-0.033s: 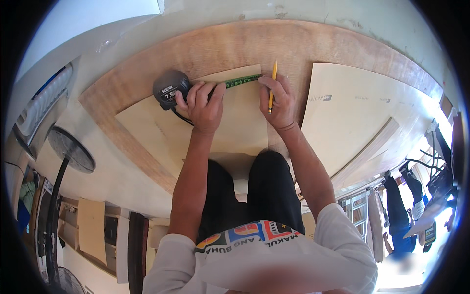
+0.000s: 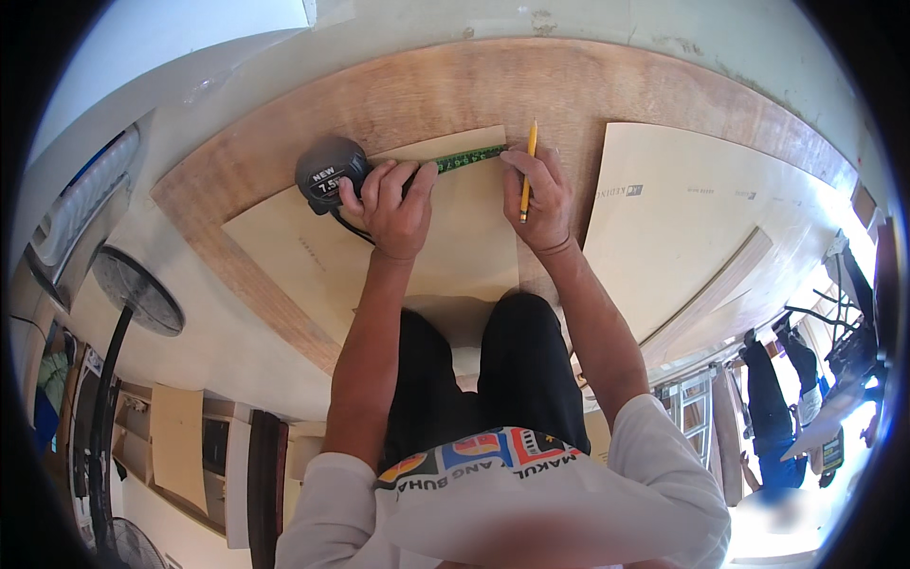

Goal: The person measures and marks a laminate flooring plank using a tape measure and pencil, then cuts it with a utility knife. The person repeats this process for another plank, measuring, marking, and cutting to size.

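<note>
A black tape measure [image 2: 327, 169] lies by the far left edge of a pale board [image 2: 455, 228]. Its green blade [image 2: 466, 158] is drawn out to the right across that board, close to the far edge. My left hand [image 2: 393, 204] rests on the blade beside the case, fingers bent down over it. At the board's right edge, my right hand [image 2: 540, 194] pinches the blade's end, the tip being hidden under the fingers. A yellow pencil [image 2: 527, 175] is also held in my right hand, lying across the fingers with its point away from me.
Both pale boards lie on a larger brown plywood sheet [image 2: 427, 81]; the second board [image 2: 664, 209] is to the right with a narrow wooden strip [image 2: 711, 284] on it. A pedestal fan's round base [image 2: 139, 292] stands at left. Another person [image 2: 773, 417] is at far right.
Hardly anything differs. Both hands, the tape measure and the pencil stay in place, with only a very slight shift of the hands.
</note>
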The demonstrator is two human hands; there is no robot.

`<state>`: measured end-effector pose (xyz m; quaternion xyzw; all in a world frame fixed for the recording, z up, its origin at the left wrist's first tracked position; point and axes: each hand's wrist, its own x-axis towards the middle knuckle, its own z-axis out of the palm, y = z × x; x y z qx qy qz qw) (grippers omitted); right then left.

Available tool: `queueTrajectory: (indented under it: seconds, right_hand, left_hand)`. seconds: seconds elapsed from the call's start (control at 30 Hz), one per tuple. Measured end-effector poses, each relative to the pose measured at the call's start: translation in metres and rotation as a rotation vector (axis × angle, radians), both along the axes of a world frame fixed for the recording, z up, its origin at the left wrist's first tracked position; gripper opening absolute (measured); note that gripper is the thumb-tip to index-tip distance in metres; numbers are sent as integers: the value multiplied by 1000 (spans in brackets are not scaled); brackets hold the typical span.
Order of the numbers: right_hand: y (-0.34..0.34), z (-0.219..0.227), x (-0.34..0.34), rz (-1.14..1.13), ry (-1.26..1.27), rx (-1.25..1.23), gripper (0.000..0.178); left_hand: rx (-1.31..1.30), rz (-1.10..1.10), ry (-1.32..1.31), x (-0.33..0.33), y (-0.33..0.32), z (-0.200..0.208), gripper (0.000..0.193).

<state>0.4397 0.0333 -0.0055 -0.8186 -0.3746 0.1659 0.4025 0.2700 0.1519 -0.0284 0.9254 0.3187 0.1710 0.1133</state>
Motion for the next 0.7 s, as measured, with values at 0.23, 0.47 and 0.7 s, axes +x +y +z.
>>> queueTrajectory:
  seconds: [0.23, 0.47, 0.7]
  right_hand:
    - [3, 0, -1, -30, -14, 58, 28]
    - [8, 21, 12, -117, 320, 38, 21]
    - [15, 42, 51, -13, 693, -149, 21]
  left_hand:
    - [-22, -6, -16, 1, -1, -2, 28]
    - [59, 17, 45, 4, 0, -3, 20]
    - [77, 34, 108, 4, 0, -2, 24]
